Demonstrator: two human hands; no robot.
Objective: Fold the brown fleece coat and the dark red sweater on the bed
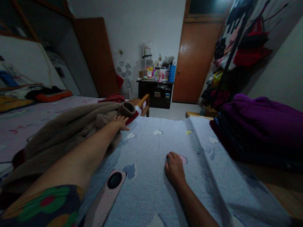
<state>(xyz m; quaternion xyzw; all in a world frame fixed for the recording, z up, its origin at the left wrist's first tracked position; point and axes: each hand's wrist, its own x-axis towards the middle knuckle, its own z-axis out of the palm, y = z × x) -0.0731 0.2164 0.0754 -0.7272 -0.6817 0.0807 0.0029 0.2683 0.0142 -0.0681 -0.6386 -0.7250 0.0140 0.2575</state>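
Observation:
My left hand (121, 122) lies with its fingers spread on a thick grey-brown fleece garment (78, 126), near a rolled cuff or opening at its far end. On the light blue cover (149, 145), patterned with hearts, rests my right hand (174, 168), its fingers curled down beside a pink heart. What the right fingers hold, if anything, is hidden. A pink phone (107, 197) with a round black camera lies on the cover between my arms.
Folded purple and dark clothes (265, 123) are stacked at the right. A bed with a pink sheet (78, 105) stands at the left. Farther back are a wooden armrest (144, 102), a white fan (124, 69), a black cabinet (153, 94) and hanging bags (253, 47).

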